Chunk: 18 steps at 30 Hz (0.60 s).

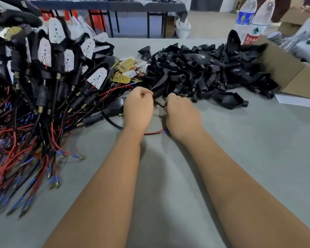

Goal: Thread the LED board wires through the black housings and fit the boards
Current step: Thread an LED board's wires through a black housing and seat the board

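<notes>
**Both fists tight at the housing mouth**

You've got the work right between your hands, just in front of the loose heap: a black housing (157, 88) pokes out past your left hand (138, 104), and a thin dark lead runs across the gap into your right hand (182, 115). Both hands are curled closed and pinching. The left looks to hold the housing's narrow end, the right the lead (the fingertips are hidden, so what exactly each pinches is a judgement). A red wire (153, 132) trails out under your right wrist to a blue crimp sleeve (166, 131).

Expect that wire to be light and floppy; it'll buckle if you push from far back, so grip close to the tip. The housing reads as hard moulded plastic, smooth and a bit slick; hold it by the tubular neck.

Beyond your knuckles lies the pile of empty housings (204, 72), glossy and shell-shaped. Centre, loose LED boards (123, 78), flat, yellow or white, pointed. To your left, finished lamps (48, 68) with white boards seated, brass springs and a tangle of red and blue leads, all on grey cloth (258, 149). A cardboard box (284, 72) and water bottles (247, 17) sit far right.
</notes>
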Tool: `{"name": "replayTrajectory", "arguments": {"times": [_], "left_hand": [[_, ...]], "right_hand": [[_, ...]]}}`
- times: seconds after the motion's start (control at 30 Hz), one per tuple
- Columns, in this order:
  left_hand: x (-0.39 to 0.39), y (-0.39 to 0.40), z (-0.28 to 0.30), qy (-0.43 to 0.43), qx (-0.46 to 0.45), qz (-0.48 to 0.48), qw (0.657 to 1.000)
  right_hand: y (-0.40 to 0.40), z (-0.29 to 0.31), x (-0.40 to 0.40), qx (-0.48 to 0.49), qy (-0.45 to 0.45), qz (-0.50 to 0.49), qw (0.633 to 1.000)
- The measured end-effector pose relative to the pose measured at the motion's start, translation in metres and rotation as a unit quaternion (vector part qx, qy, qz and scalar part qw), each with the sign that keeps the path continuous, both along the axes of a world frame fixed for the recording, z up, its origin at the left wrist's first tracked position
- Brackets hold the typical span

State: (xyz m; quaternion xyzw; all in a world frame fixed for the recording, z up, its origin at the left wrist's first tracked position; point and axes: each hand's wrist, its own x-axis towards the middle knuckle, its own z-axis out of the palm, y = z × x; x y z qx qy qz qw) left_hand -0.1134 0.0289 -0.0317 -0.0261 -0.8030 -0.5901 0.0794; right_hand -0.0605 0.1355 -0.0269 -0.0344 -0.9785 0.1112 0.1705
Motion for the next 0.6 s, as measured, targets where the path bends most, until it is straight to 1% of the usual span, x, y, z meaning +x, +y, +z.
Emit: {"name": "replayTrajectory", "arguments": {"times": [0.1,0.23,0.3,0.43,0.53,0.6], "left_hand": [[-0.005,-0.004,0.001,-0.045,0.101,0.002,0.994],[-0.010,-0.006,0.001,-0.097,0.171,0.011,0.980],[-0.011,-0.007,0.003,-0.116,0.212,0.009,0.970],[-0.011,-0.009,0.009,-0.123,0.257,0.011,0.959],[-0.015,-0.011,0.010,-0.133,0.300,0.016,0.944],[-0.016,-0.013,0.013,-0.126,0.351,0.016,0.928]], "right_hand": [[0.000,0.002,-0.003,-0.099,0.031,-0.045,0.994],[-0.010,0.009,-0.004,-0.143,0.100,0.004,0.985],[-0.012,0.012,-0.005,-0.187,0.127,0.018,0.974],[-0.007,0.022,-0.007,-0.285,0.170,-0.005,0.943],[-0.002,0.028,-0.008,-0.321,0.206,-0.019,0.924],[-0.001,0.029,-0.006,-0.343,0.232,-0.014,0.910]]}}
